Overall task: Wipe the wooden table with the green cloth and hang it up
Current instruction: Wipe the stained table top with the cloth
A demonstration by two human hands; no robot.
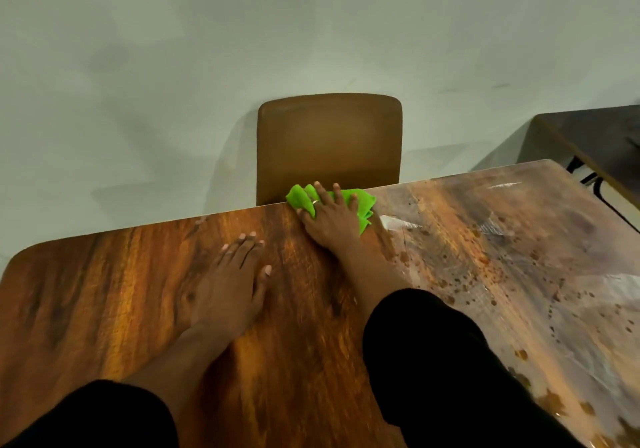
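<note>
Nearest the camera, sleeves: black sleeves [433, 361] cover both forearms, which reach forward over the wooden surface [104, 291].
Left hand: left hand [235, 274] lies flat, palm down, fingers spread and together with nothing in its grip; it looks placed there to brace the body while the other arm reaches.
Right hand: right hand [334, 217] is stretched to the far edge, palm pressing down, fingers splayed over the cloth, a ring on one finger.
Green cloth: green cloth [363, 205] sits bunched under that palm at the far edge, pinned flat rather than pinched, which suits a wiping stroke.
Dirty patch: brown spots and pale smears [502, 274] cover the right part, just beside the cloth; the left part looks clean.
Beyond the edge: a brown chair [329, 142] stands against a pale wall [138, 49].
Step judged: wiping in progress, hanging not yet done.
</note>
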